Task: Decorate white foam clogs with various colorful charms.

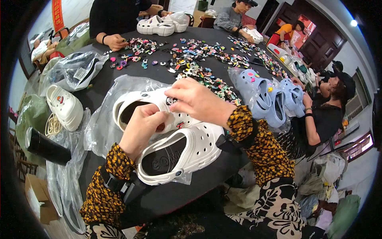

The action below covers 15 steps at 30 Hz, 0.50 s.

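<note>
In front of me lies a white clog (137, 95) on a clear plastic bag. My left hand (145, 123) is closed on its upper at the foot opening, with the fingertips partly hidden inside. Over the top of that clog, my right hand (195, 99) pinches a small black-and-white shoe charm (171, 101) against a hole. A red and black charm (180, 125) sits farther along the same upper. Nearer to me, a second white clog (199, 147) rests untouched, its dark insole showing and its visible holes bare.
Loose colourful charms (191, 59) spread across the dark table (95, 167). At left are a decorated white clog (65, 107), a black cylinder (47, 146) and bagged shoes (73, 71). Blue clogs (264, 97) stand at right beside a co-worker (324, 111). Other people work across the table.
</note>
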Each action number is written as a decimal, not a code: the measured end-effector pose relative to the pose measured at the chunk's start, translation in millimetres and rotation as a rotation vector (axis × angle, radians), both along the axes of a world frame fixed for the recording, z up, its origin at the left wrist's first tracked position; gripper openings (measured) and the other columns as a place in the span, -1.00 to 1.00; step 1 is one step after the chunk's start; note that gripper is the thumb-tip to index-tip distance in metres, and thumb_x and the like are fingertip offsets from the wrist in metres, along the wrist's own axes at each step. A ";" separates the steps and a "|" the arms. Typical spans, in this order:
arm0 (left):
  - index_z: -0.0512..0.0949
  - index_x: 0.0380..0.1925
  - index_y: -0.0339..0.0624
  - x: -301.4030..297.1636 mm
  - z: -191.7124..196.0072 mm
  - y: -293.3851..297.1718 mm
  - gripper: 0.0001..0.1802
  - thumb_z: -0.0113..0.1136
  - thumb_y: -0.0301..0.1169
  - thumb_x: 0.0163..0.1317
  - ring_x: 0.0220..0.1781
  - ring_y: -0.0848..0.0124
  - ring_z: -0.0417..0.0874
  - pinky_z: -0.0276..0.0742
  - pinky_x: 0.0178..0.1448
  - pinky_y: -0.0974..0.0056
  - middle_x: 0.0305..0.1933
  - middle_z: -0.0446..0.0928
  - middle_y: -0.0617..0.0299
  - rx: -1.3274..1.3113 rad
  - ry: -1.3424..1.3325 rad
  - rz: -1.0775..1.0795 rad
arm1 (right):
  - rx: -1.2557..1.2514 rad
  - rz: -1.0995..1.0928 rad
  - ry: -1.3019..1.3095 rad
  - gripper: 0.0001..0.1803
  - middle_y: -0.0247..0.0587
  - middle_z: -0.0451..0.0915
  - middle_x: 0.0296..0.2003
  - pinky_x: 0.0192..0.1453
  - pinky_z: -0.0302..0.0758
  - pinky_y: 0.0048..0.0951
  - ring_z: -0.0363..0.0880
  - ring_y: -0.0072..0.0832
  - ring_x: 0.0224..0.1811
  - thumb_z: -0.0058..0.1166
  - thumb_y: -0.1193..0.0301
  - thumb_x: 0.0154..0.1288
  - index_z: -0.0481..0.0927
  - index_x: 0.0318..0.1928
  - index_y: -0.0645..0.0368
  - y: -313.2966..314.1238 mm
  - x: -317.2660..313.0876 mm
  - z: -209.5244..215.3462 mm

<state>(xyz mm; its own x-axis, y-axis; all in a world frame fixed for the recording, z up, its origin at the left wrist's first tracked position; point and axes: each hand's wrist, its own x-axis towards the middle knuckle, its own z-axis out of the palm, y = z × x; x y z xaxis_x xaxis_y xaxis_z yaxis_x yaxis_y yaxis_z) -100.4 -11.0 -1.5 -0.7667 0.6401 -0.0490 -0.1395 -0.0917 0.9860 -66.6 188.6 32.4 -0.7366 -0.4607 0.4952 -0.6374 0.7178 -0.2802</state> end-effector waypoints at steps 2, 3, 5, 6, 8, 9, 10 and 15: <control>0.60 -0.50 -0.35 0.2 2.4 1.4 -0.81 0.12 -0.45 0.22 -0.53 0.64 0.45 0.32 -0.43 0.48 -0.55 0.52 0.34 0.008 0.023 0.012 | 0.059 -0.006 0.081 -0.67 -0.09 0.54 -0.19 0.01 0.46 -0.24 0.52 -0.15 -0.10 0.23 0.42 0.14 0.60 -0.08 0.29 -2.4 1.5 2.0; 0.58 -0.52 -0.37 0.2 4.6 -1.3 -0.79 0.13 -0.44 0.22 -0.53 0.61 0.46 0.32 -0.44 0.46 -0.56 0.51 0.32 -0.035 0.066 0.025 | 0.064 0.004 0.116 -0.67 -0.11 0.52 -0.19 0.03 0.45 -0.24 0.50 -0.15 -0.08 0.24 0.42 0.12 0.59 -0.09 0.28 -4.7 1.5 0.9; 0.55 -0.56 -0.40 3.2 9.8 6.4 -0.76 0.13 -0.43 0.19 -0.54 0.57 0.46 0.33 -0.45 0.42 -0.58 0.49 0.29 -0.059 0.142 0.065 | 0.087 -0.022 0.156 -0.75 -0.08 0.51 -0.22 0.06 0.43 -0.24 0.49 -0.12 -0.07 0.22 0.44 0.11 0.55 -0.19 0.25 -0.6 6.0 2.5; 0.55 -0.56 -0.40 3.7 12.4 2.7 -0.79 0.10 -0.45 0.13 -0.55 0.56 0.46 0.33 -0.46 0.42 -0.59 0.49 0.28 -0.081 0.136 0.085 | 0.066 -0.017 0.150 -0.78 -0.07 0.51 -0.23 0.07 0.42 -0.24 0.48 -0.11 -0.08 0.22 0.44 0.10 0.53 -0.23 0.23 -2.8 3.1 0.6; 0.56 -0.55 -0.39 3.1 11.5 -0.3 -0.81 0.09 -0.45 0.08 -0.56 0.54 0.46 0.32 -0.46 0.41 -0.59 0.51 0.27 -0.093 0.146 0.107 | 0.033 0.006 0.174 -0.78 -0.06 0.49 -0.25 0.05 0.42 -0.21 0.47 -0.11 -0.10 0.22 0.41 0.08 0.51 -0.29 0.24 -7.3 -0.4 -4.3; 0.57 -0.55 -0.37 4.7 12.5 -1.2 -0.83 0.08 -0.46 0.07 -0.56 0.55 0.46 0.31 -0.46 0.42 -0.59 0.51 0.28 -0.100 0.145 0.128 | 0.039 0.013 0.199 -0.76 -0.05 0.49 -0.26 0.03 0.42 -0.21 0.46 -0.11 -0.11 0.23 0.39 0.07 0.50 -0.30 0.25 -9.0 -3.0 -7.3; 0.57 -0.54 -0.35 5.8 11.6 -0.9 -0.84 0.07 -0.47 0.06 -0.57 0.56 0.44 0.29 -0.47 0.42 -0.58 0.51 0.29 -0.072 0.181 0.137 | 0.040 0.029 0.220 -0.75 -0.05 0.48 -0.27 0.01 0.42 -0.20 0.45 -0.11 -0.12 0.24 0.38 0.07 0.50 -0.32 0.25 -10.9 -6.6 -11.2; 0.53 -0.54 -0.23 -3.9 -10.0 -5.4 -0.88 0.07 -0.51 0.16 -0.58 0.63 0.39 0.22 -0.51 0.48 -0.56 0.47 0.37 0.084 0.031 0.124 | -0.042 -0.053 0.264 -0.71 -0.08 0.48 -0.39 -0.13 0.43 -0.20 0.48 -0.15 -0.23 0.16 0.24 0.18 0.46 -0.43 0.22 -20.6 -10.8 -14.0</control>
